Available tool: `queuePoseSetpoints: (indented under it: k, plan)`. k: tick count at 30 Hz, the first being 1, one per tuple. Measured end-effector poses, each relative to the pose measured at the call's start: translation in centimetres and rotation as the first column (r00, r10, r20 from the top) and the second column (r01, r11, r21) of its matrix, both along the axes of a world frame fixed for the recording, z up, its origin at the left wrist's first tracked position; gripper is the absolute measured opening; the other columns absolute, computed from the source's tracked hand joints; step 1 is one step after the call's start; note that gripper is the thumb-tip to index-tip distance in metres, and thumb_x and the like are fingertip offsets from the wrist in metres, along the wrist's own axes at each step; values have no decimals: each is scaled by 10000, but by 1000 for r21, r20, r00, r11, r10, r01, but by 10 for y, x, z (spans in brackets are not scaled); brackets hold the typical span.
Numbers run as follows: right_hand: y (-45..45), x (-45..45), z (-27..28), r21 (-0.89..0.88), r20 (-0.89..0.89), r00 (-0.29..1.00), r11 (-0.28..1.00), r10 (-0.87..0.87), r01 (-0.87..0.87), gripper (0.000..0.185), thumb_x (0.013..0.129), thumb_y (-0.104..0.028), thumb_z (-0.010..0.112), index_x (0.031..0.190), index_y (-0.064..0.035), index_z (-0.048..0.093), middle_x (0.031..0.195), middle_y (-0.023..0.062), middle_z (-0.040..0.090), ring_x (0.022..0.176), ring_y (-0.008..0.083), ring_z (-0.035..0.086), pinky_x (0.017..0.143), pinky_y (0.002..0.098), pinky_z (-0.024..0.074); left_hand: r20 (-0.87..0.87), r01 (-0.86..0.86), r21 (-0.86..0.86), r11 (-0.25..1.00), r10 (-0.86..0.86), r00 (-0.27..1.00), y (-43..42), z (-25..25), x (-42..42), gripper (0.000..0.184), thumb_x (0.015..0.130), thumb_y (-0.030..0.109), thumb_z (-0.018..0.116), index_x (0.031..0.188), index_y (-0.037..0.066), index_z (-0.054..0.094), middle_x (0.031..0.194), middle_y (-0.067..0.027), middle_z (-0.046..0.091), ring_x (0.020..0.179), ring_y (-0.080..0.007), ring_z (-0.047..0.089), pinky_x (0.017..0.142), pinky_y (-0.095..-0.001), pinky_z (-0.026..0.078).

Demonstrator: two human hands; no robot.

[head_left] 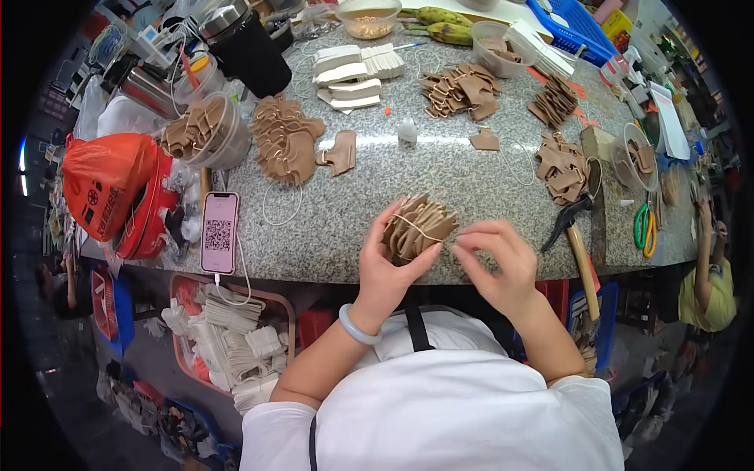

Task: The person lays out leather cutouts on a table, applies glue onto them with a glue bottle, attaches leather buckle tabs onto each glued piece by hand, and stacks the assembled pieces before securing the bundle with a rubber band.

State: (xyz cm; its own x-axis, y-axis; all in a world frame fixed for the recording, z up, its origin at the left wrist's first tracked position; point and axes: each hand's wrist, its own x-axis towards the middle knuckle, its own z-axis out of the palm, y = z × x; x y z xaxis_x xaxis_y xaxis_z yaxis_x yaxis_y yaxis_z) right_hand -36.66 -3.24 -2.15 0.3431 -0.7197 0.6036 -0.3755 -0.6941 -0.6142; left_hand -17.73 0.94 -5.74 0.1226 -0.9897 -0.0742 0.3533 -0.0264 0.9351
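My left hand (382, 271), with a pale bangle at its wrist, is closed around a bundle of brown leather-like pieces (424, 224). A thin light band runs across that bundle, which is held just above the front edge of the stone table (330, 204). Close to the bundle's right side is my right hand (503, 263). Its thumb and fingertips are drawn together in a pinch; anything between them is too small to make out. Beyond the hands lie a single brown piece (342, 153) at left and a smaller brown piece (484, 140) at right.
Brown piles (283, 137) and white stacks (357, 67) lie farther back. A phone (219, 235) on a cable is at left, near a red bag (106, 184). At right are a hammer (581, 259) and green-and-orange scissors (646, 228). Below left stands a bin (287, 306).
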Motion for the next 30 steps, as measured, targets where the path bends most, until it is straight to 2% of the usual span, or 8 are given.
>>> queuePoseSetpoints:
  k: [7,12,15,18,20,22,26,30]
  plan:
    - [7,14,-4,15,-75,997,999,-29,31,223,790,11,854,963,-19,717,950,132,735,793,289,745,648,354,591,247,-26,-60,998,40,968,6,-9,-4,819,860,-87,777,1598,19,437,1427,-121,643,1260,-184,664,1057,-331,560]
    - [9,18,-16,13,-144,985,995,-96,99,195,767,31,816,898,-29,685,939,128,738,756,281,740,625,357,580,694,-37,-265,964,217,687,6,-11,-3,808,849,-53,812,1582,34,482,1427,-116,650,1231,-172,677,1043,-325,554]
    - [5,16,-22,-60,-68,993,994,-92,88,200,752,35,814,876,-38,675,924,112,738,721,245,723,591,336,555,640,-65,-210,976,187,745,6,-10,-7,844,793,35,883,1559,56,531,1370,-137,685,1227,-273,682,1049,-375,543]
    - [2,7,-23,41,112,994,999,-5,1,208,735,44,811,871,-43,680,917,94,739,696,204,699,563,299,521,561,-26,-179,984,124,818,8,-7,-7,872,790,42,893,1575,60,515,1403,-136,677,1245,-248,686,1047,-362,549]
    - [3,-3,-19,80,153,988,996,24,-36,183,771,59,793,881,-29,677,929,78,746,697,127,669,566,254,495,277,53,-89,995,-27,961,7,-2,-10,872,829,-24,873,1598,30,466,1442,-140,655,1270,-214,674,1067,-355,560]
    - [8,-11,-13,486,434,896,813,93,-320,141,828,63,768,893,-16,671,955,84,756,682,68,634,580,228,489,114,136,-54,989,-129,985,4,-3,-6,872,849,-84,847,1610,5,430,1449,-147,644,1293,-219,655,1101,-372,554]
    - [3,-24,-2,781,489,862,371,137,-502,122,930,-26,788,961,-36,670,862,-7,746,629,-23,527,550,187,402,76,228,-3,974,-227,971,3,-3,7,859,841,-110,827,1602,-1,442,1450,-145,645,1287,-219,658,1106,-363,549]
    - [-12,-37,6,848,341,931,383,133,-365,197,967,-167,833,1033,-31,707,735,-70,630,633,-14,484,551,205,366,202,273,16,962,-270,941,0,4,11,845,811,-101,846,1572,-16,487,1409,-131,673,1253,-194,669,1091,-347,538]
